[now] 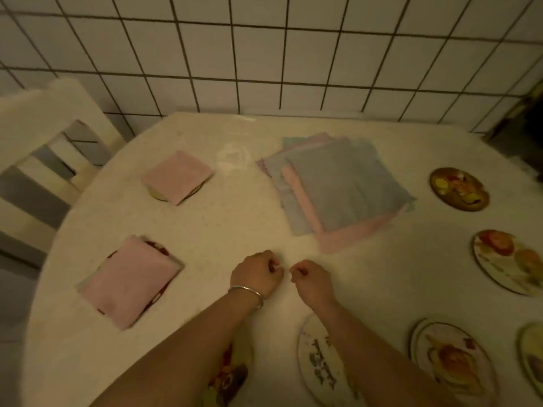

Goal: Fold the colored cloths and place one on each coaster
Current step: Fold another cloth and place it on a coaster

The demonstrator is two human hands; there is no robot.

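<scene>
Both hands sit close together near the middle of the round, cream-coloured table (205, 224), fingers curled in loosely, and neither one is gripping anything as far as the frame shows. The left hand (257, 273) has a thin silver bangle (246, 293) on the wrist, and the right hand (311, 279) is just beside it, fingertips nearly meeting. Just beyond the hands lies the loose stack of unfolded pastel cloths (343, 183), grey-blue on top with pink and lilac edges sticking out. Off to the left, a folded pink cloth (130, 282) sits on a coaster you can barely see underneath, and further back another folded pink square cloth (178, 176) covers a second coaster the same way. On the right side there are bare round fruit-print coasters: a dark-rimmed one (459, 189) at the back, a pale one (508, 261) nearer, and another (454, 356) at the lower right. One more round printed coaster (316, 362) is partly under the right forearm. White tiled wall (264, 54) behind, white slatted chair (44, 148) on the left.
</scene>
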